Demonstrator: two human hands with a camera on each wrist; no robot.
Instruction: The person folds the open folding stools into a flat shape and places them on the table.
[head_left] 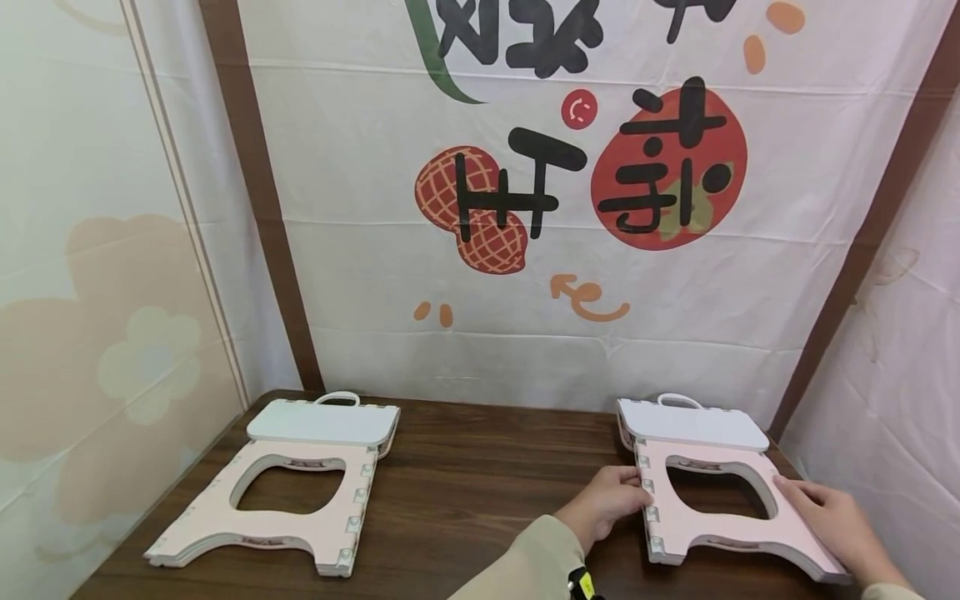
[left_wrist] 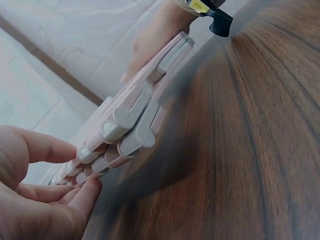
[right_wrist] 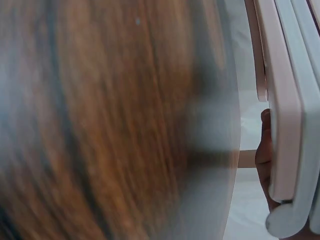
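A pink and white folding stool (head_left: 723, 527), folded flat, is held at the right side of the table. My left hand (head_left: 606, 506) pinches its hinged left edge; in the left wrist view the thumb and fingers of the left hand (left_wrist: 35, 185) stand on either side of that edge. On the opposite edge, my right hand (head_left: 836, 525) grips with the thumb on top and its other fingers hidden below. In the right wrist view the stool's edge (right_wrist: 285, 135) appears raised off the table, with part of a hand (right_wrist: 264, 150) behind it.
A matching folded stool (head_left: 288, 523) lies at the left of the brown wooden table (head_left: 480, 500). White printed cloth (head_left: 360, 275) hangs behind the table, with more cloth along both sides. Each stool has a loop handle at its far end.
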